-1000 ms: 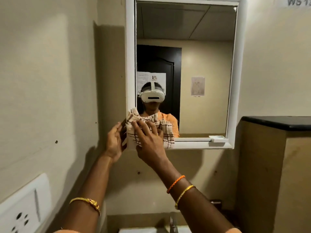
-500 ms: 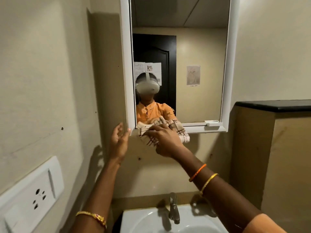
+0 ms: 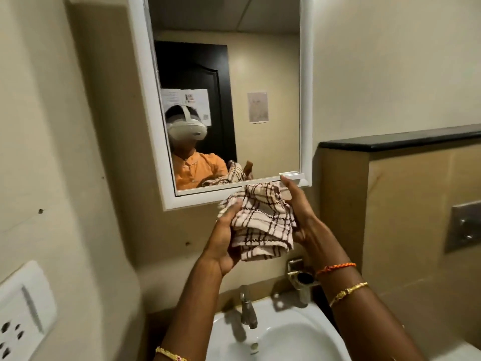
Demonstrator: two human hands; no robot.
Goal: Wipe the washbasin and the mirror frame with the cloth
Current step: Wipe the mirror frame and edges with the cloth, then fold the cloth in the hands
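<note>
A cream cloth with brown checks (image 3: 263,220) hangs bunched between both hands, in front of the wall just below the mirror frame (image 3: 145,105). My left hand (image 3: 223,241) grips its left side from below. My right hand (image 3: 302,220) holds the right side, fingertips reaching up near the frame's bottom right corner. The frame is white, around a mirror showing a person in an orange top. The white washbasin (image 3: 281,340) sits below my forearms, only partly in view.
A metal tap (image 3: 247,311) stands at the basin's back, with a metal holder (image 3: 299,277) on the wall to its right. A black-topped partition (image 3: 400,142) rises at the right, bearing a flush plate (image 3: 466,225). A white socket plate (image 3: 23,313) is low on the left wall.
The cloth has come off the frame's bottom left corner and moved right and down. My left hand, open before, now grips it too. The view has tilted down, showing more basin.
</note>
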